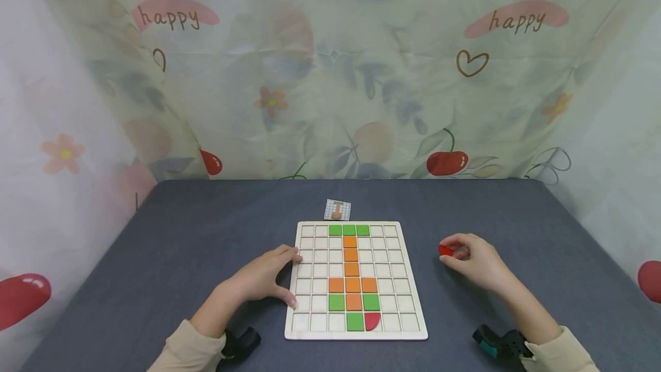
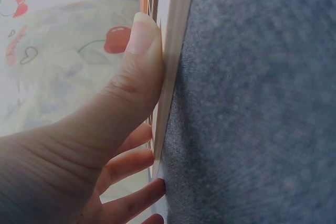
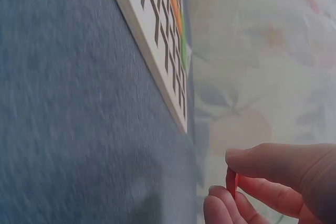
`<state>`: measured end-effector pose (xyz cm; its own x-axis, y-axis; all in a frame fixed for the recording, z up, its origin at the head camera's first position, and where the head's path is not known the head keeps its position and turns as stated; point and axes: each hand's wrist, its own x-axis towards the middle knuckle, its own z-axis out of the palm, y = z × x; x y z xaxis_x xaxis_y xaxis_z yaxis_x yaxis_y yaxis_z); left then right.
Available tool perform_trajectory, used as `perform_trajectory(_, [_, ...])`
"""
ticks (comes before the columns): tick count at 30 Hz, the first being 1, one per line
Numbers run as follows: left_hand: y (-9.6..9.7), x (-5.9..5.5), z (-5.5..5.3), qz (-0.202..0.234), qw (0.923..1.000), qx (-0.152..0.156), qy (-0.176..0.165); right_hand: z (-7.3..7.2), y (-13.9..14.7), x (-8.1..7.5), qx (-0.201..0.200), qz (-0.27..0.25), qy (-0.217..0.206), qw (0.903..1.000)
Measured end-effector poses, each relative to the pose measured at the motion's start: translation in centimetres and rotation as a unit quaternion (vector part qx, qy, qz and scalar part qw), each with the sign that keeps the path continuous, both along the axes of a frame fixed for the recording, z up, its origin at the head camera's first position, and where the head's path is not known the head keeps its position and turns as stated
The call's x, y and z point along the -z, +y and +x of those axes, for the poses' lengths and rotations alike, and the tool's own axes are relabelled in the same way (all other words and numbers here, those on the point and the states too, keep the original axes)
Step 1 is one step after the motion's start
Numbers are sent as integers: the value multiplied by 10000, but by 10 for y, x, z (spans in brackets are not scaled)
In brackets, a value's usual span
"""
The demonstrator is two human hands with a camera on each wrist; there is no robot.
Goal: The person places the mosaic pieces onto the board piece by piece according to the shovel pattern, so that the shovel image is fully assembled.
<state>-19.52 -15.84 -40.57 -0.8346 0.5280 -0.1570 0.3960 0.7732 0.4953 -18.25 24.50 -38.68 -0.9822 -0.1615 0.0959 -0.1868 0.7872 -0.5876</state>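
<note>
A white grid board (image 1: 413, 321) lies on the dark table, filled with green, orange and red tiles down its middle. My left hand (image 1: 264, 275) rests at the board's left edge, thumb and fingertips touching the rim; the left wrist view shows the thumb (image 2: 143, 40) against the side. To the right of the board, my right hand (image 1: 477, 260) pinches a small flat red tile (image 3: 231, 182) between thumb and fingers, and its full outline is hidden. A red rounded-corner tile (image 1: 372, 321) sits in the bottom row beside a green square tile (image 1: 354, 322).
Just behind the board lies a small card (image 1: 337, 210) printed with a grid pattern. The dark tabletop (image 1: 206, 217) reaches back to a patterned curtain (image 1: 335, 73). A black wrist device (image 1: 501, 343) is worn on the right arm, another (image 1: 241, 343) on the left.
</note>
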Motion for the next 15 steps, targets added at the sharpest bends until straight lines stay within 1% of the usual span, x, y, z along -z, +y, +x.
perform_trajectory(9, [0,0,0,4,10000,10,-6,9,-23,-2,-215,-298,-93,9993])
perform_trajectory(15, [0,-1,1,4,10000,-13,-1,17,-39,-3,-476,-551,-132,9973])
